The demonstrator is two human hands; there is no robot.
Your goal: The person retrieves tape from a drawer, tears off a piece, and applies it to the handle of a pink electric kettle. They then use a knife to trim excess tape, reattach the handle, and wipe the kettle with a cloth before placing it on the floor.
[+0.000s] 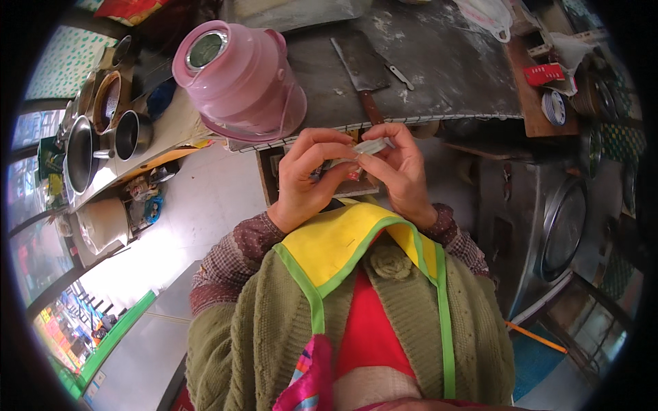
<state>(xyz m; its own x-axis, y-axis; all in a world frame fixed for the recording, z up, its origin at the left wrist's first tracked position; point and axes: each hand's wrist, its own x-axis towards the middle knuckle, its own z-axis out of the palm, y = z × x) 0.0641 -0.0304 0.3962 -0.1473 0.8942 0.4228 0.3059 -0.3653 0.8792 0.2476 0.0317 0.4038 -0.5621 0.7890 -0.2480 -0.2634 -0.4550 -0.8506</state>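
Observation:
My left hand (312, 171) and my right hand (401, 168) meet in front of my chest, just short of the table's near edge. Between their fingertips they pinch a small, pale, translucent item (372, 145), perhaps a little plastic packet or roll; its kind is not clear. A bit of red shows beneath it by the fingers. Past my hands, a cleaver (360, 65) with a wooden handle lies on the dark table, and a small slim knife or peeler (399, 75) rests beside it. The large pink lidded bucket (240, 82) stands left of my hands.
The dark tabletop (445, 75) is dusted with white powder. Pans (82, 154) and pots (132, 135) stand on the left shelf. At the right are a wooden board (541, 123), a stack of small bowls (554, 108) and a large round metal lid (565, 229). An open drawer (269, 171) lies below my hands.

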